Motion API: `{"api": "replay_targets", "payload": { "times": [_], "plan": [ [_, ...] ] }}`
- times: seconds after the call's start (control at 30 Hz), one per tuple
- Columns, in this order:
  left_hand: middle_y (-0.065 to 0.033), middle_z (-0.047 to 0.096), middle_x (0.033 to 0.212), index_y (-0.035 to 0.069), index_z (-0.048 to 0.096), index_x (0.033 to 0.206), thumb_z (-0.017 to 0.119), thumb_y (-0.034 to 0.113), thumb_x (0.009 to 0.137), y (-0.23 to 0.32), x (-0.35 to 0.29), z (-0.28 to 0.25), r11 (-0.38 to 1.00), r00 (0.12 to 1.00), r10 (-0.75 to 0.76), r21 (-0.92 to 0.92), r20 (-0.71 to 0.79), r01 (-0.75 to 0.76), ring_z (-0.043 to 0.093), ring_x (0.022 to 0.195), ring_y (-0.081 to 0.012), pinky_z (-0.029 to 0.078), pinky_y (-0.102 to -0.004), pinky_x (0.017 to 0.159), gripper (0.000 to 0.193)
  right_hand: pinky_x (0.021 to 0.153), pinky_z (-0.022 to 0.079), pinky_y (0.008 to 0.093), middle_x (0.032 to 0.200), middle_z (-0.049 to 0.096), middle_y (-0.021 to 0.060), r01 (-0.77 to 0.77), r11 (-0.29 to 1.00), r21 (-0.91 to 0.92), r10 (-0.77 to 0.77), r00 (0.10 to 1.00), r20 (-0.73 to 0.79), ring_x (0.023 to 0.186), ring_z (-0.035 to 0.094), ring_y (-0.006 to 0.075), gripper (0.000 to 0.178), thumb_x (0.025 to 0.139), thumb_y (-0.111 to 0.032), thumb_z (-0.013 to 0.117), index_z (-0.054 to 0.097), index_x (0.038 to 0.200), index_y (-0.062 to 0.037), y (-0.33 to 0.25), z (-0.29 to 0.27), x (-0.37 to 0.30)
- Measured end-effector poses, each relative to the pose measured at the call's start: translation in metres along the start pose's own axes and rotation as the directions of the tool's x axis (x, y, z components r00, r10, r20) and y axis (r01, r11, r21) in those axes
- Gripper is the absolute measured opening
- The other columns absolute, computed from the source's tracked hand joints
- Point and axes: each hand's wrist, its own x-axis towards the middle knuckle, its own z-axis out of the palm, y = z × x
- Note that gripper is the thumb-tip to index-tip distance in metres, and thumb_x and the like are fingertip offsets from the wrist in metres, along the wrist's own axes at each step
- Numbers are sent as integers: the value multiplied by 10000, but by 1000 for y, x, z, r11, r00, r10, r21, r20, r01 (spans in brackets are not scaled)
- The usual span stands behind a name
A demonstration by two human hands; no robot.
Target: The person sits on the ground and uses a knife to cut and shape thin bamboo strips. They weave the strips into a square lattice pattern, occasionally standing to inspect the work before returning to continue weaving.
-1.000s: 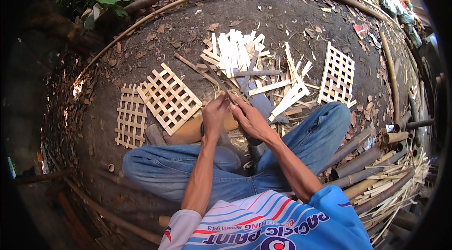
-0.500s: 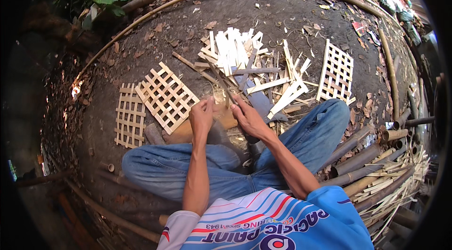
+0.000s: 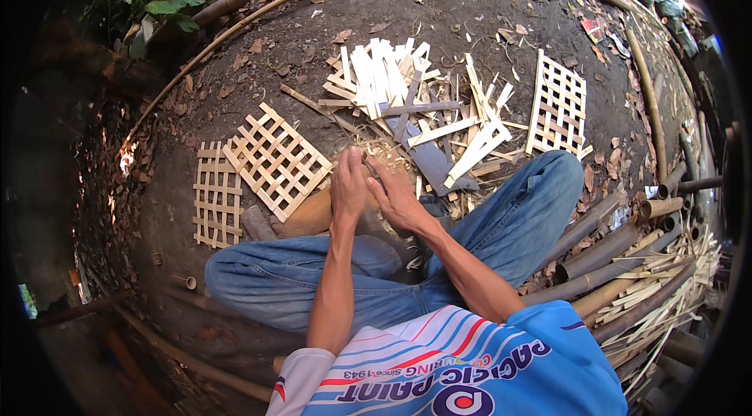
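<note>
My left hand (image 3: 349,185) and my right hand (image 3: 395,195) are close together above my crossed legs. The left hand's fingers are pressed together, and whatever they hold is hidden. In my right hand is a knife (image 3: 367,165), of which only a short dark part shows between the hands. Under and beside the left hand lies a brown wooden block (image 3: 309,214). Thin curled shavings (image 3: 389,151) lie just beyond my fingers. Left of the hands, a woven bamboo lattice (image 3: 276,161) overlaps a second lattice (image 3: 217,197).
A pile of pale bamboo strips (image 3: 384,71) lies ahead, with more strips (image 3: 484,138) and dark flat pieces (image 3: 427,157) to its right. Another lattice (image 3: 558,103) lies at the right. Bamboo poles (image 3: 599,251) and split strips (image 3: 654,291) crowd the lower right.
My hands have come closer together, the right moving left. The long dark blade that pointed away from me is now mostly out of sight.
</note>
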Motion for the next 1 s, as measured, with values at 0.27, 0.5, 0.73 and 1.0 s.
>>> {"api": "replay_targets", "payload": {
  "times": [0.27,0.5,0.73,1.0],
  "plan": [
    [-236,614,747,-3,635,989,334,439,1064,-27,11,-34,974,974,-224,30,-43,225,628,720,-416,459,-491,692,539,978,460,502,1186,587,400,-610,788,-77,615,781,110,1143,570,522,695,981,-463,529,413,1370,102,99,32,-40],
    [-247,654,765,-37,649,847,451,367,1036,-37,5,-42,912,963,-87,368,-256,181,619,784,-461,458,-519,705,488,861,509,475,955,689,304,-659,751,-40,655,751,-80,970,670,443,651,895,-552,616,677,1054,76,110,43,-41],
    [-275,659,802,-59,663,880,403,369,1052,-25,-6,-34,948,961,-110,262,-253,178,623,826,-473,453,-532,745,529,792,526,433,899,701,246,-443,897,-4,438,886,149,849,687,366,442,872,-355,656,669,1032,56,43,48,-20],
    [-278,671,834,-70,652,886,337,370,1062,-18,-11,-30,955,944,-169,191,-284,229,622,856,-480,457,-529,772,569,656,545,408,799,702,194,-676,718,165,642,735,219,668,687,287,334,842,-222,645,667,1051,37,31,43,-19]
  ]
}}
